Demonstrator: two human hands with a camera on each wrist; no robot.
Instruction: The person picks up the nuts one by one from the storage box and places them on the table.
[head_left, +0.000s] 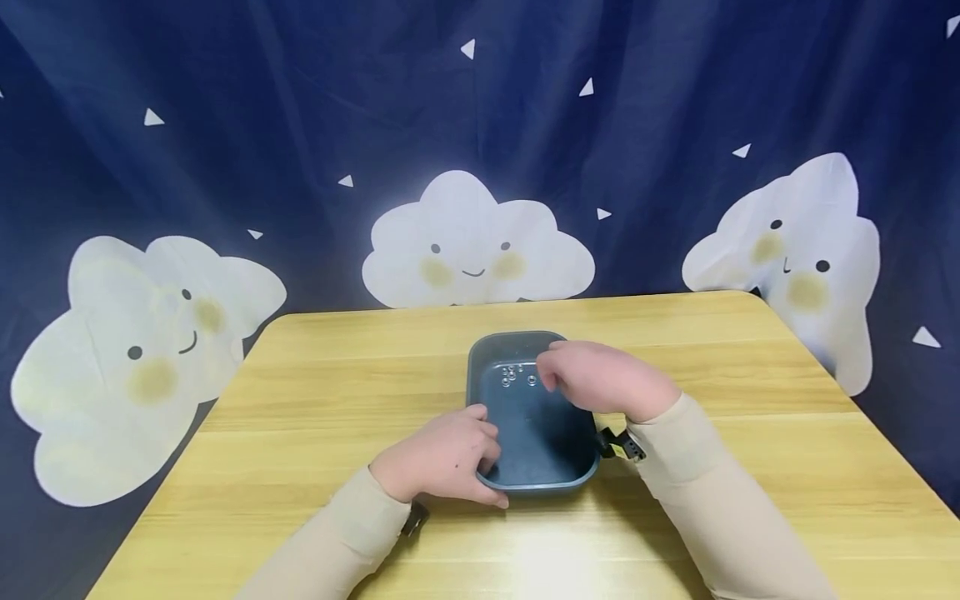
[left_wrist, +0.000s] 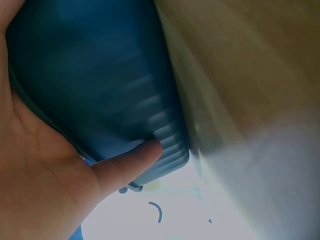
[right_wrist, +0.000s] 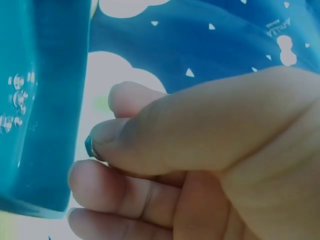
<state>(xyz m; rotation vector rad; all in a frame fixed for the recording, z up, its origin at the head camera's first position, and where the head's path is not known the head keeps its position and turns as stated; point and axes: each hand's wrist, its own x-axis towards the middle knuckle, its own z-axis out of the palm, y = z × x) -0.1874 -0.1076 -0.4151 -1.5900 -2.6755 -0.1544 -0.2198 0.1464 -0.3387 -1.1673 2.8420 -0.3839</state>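
Note:
A dark blue-grey rectangular tray point(head_left: 534, 433) stands on the table. Several small shiny ring-like pieces point(head_left: 512, 373) lie at its far end, and they also show inside the tray point(right_wrist: 55, 150) in the right wrist view. My left hand point(head_left: 453, 454) grips the tray's near left corner, fingers over the rim and thumb along the outer wall point(left_wrist: 125, 95). Above the tray's far right side is my right hand point(head_left: 600, 377). Its thumb and a finger pinch a small shiny piece point(right_wrist: 89, 147); most of it is hidden, so its exact kind cannot be made out.
The tray rests on a light wooden table point(head_left: 360, 367) with rounded far corners. Behind the table hangs a dark blue curtain point(head_left: 300, 100) printed with white smiling clouds and small triangles. A small black device point(head_left: 621, 444) is strapped at the right wrist.

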